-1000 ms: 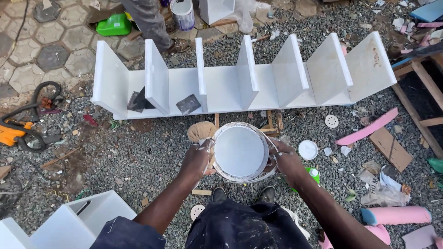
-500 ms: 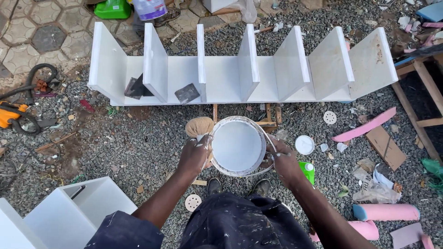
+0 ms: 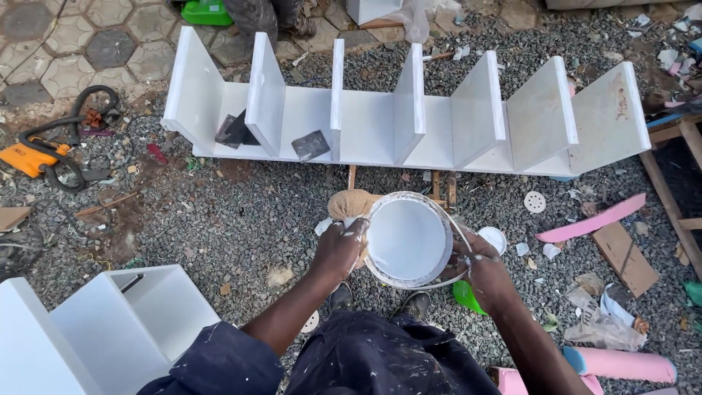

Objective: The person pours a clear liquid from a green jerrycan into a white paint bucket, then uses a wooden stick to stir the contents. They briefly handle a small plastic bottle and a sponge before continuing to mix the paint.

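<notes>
The person stands over the gravel ground point(image 3: 219, 227) holding a round paint bucket point(image 3: 408, 240) between both hands – the left hand point(image 3: 338, 249) is wrapped against its left wall with fingers curled on the rim, the right hand point(image 3: 486, 271) clasps the right side near the thin wire handle. The bucket is filled with smooth white paint, nearly up to its smeared rim. Just behind its upper left edge sits a tan sponge point(image 3: 349, 204), partly covered by the bucket and the left hand, so its full shape is hard to tell.

Beyond, along the far stretch of gravel, lies a long white shelf unit point(image 3: 409, 121) on its back, its upright dividers forming open compartments. In the second compartment from the left lies a dark flat piece point(image 3: 235, 132), and in the third a grey sanding block point(image 3: 311, 145); the others look bare. A small white lid point(image 3: 494, 238) lies just right of the bucket, half behind the right hand, and something green point(image 3: 465, 295) peeks out under that wrist – too hidden to name. At the lower left corner a second white cabinet point(image 3: 110, 329) is cut off by the edge. An orange tool with a black hose point(image 3: 44, 153) lies at the far left
</notes>
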